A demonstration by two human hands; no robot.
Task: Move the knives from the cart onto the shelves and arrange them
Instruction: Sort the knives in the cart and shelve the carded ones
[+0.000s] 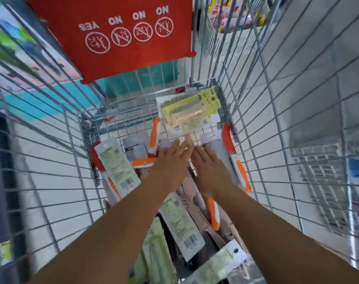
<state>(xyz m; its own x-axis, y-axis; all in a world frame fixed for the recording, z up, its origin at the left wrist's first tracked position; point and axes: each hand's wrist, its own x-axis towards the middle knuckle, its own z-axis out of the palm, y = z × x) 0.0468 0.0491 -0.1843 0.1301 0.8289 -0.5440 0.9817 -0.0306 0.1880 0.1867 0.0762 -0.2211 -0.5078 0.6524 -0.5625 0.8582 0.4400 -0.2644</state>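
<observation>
my fingers are straight and pressed together, holding nothing: left hand and right hand side by side above packaged knives heaped in the cart, near a yellow-carded knife.

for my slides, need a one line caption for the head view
Both hands, left and right, reach open into the wire cart toward packaged knives.

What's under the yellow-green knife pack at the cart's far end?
The yellow-green knife pack lies on a white pack and more carded packs, edges showing; below is the cart wire. Anything beneath is covered.
</observation>
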